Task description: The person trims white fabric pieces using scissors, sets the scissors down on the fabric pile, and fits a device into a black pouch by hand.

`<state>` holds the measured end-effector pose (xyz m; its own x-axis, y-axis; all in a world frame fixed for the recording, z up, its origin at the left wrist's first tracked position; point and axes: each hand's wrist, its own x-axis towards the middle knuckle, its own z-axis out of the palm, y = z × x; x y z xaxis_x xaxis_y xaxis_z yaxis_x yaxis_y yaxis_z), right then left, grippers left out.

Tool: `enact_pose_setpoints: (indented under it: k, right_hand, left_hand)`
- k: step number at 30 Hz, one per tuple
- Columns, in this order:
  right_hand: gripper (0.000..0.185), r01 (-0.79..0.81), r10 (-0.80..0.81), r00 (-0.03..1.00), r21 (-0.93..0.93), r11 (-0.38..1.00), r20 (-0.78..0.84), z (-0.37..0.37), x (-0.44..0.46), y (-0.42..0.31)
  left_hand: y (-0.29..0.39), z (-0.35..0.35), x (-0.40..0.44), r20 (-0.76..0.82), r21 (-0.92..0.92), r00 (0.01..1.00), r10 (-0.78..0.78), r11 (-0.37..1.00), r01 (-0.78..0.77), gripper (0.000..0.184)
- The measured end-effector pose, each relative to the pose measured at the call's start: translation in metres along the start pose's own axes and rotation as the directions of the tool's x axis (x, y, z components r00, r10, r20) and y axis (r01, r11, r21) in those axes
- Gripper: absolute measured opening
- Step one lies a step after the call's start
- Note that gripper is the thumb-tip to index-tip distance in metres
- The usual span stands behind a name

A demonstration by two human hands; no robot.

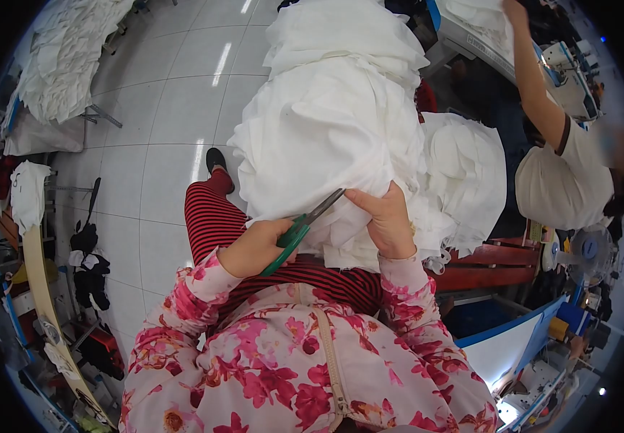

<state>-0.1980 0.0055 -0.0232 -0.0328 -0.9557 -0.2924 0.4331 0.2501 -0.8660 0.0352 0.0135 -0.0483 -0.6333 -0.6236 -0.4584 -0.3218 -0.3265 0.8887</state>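
Note:
My left hand (258,247) is closed around the green handles of a pair of scissors (294,242). The dark blades point up and to the right, their tip close to the thumb of my right hand (386,220). That hand pinches an edge of white fabric (319,144) between thumb and fingers. The fabric lies in a large, loosely layered pile in front of me, reaching over my lap. Whether the blades have any cloth between them cannot be made out.
Another stack of white cloth (463,173) sits on the right, near a red wooden bench (496,263). A co-worker (564,173) sits at a sewing machine (568,72) at upper right. More white pieces (70,58) cover a table at upper left. A fan (590,249) stands at right.

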Motion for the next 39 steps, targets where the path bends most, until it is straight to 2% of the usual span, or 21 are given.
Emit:
enact_pose_setpoints:
  k: [2, 5, 8, 11, 14, 17, 20, 23, 26, 29, 32, 37, 39]
  right_hand:
    - [0.057, -0.012, 0.012, 1.0, -0.018, 1.0, 0.004, 0.0, 0.0, -0.002]
    - [0.055, -0.011, 0.011, 1.0, -0.015, 1.0, -0.021, 0.0, -0.001, -0.003]
    - [0.051, 0.037, -0.037, 0.998, 0.004, 0.999, -0.043, 0.002, 0.001, 0.0]
    - [0.05, 0.035, -0.035, 0.999, 0.01, 0.999, -0.029, 0.003, 0.0, 0.002]
    - [0.05, 0.018, -0.018, 1.0, 0.002, 1.0, 0.004, 0.003, -0.002, 0.0]
    - [0.049, 0.002, -0.001, 1.0, -0.029, 1.0, 0.023, 0.002, -0.003, -0.001]
    - [0.048, -0.006, 0.007, 1.0, -0.05, 0.999, 0.028, 0.002, -0.004, -0.003]
    - [0.048, -0.012, 0.014, 0.999, -0.05, 0.999, 0.029, 0.002, -0.004, -0.004]
    - [0.048, -0.008, 0.01, 1.0, -0.054, 0.999, 0.03, 0.0, -0.004, -0.001]
    - [0.048, -0.001, 0.003, 1.0, -0.064, 0.998, 0.03, -0.001, -0.003, -0.001]
    - [0.049, 0.007, -0.005, 0.999, -0.07, 0.998, 0.039, 0.0, -0.004, -0.002]
    - [0.051, -0.006, 0.009, 0.999, -0.075, 0.997, 0.042, -0.002, -0.004, -0.003]
    - [0.047, -0.012, 0.012, 0.999, -0.009, 1.0, 0.036, -0.003, -0.003, -0.002]
  left_hand:
    - [0.012, 0.0, -0.003, 0.043, -0.14, 0.993, -0.114, 0.983, 0.119, 0.024]
    - [0.009, -0.003, -0.001, 0.0, 0.005, 0.997, -0.077, 0.997, 0.077, 0.024]
    - [0.019, 0.0, -0.001, -0.15, 0.437, 0.978, 0.146, 0.897, -0.067, 0.026]
    - [0.013, 0.006, 0.0, -0.197, 0.459, 0.95, 0.242, 0.879, -0.129, 0.027]
    - [0.014, 0.004, 0.001, -0.147, 0.416, 0.953, 0.266, 0.891, -0.185, 0.027]
    - [0.015, 0.0, 0.002, -0.038, 0.187, 0.996, 0.075, 0.98, -0.067, 0.027]
    - [0.021, -0.002, 0.0, 0.053, -0.081, 0.994, -0.1, 0.991, 0.104, 0.027]
    - [0.018, -0.005, 0.002, 0.093, -0.077, 0.989, -0.118, 0.989, 0.125, 0.028]
    - [0.018, -0.002, 0.004, 0.096, -0.074, 0.993, -0.062, 0.995, 0.07, 0.028]
    - [0.02, -0.003, 0.004, 0.107, -0.114, 0.987, -0.117, 0.985, 0.129, 0.029]
    - [0.02, -0.004, 0.005, 0.097, -0.052, 0.992, -0.085, 0.994, 0.091, 0.028]
    - [0.02, -0.001, 0.006, 0.076, -0.059, 0.99, -0.121, 0.99, 0.125, 0.026]
    - [0.019, -0.002, 0.006, 0.052, -0.018, 0.991, -0.124, 0.992, 0.125, 0.025]
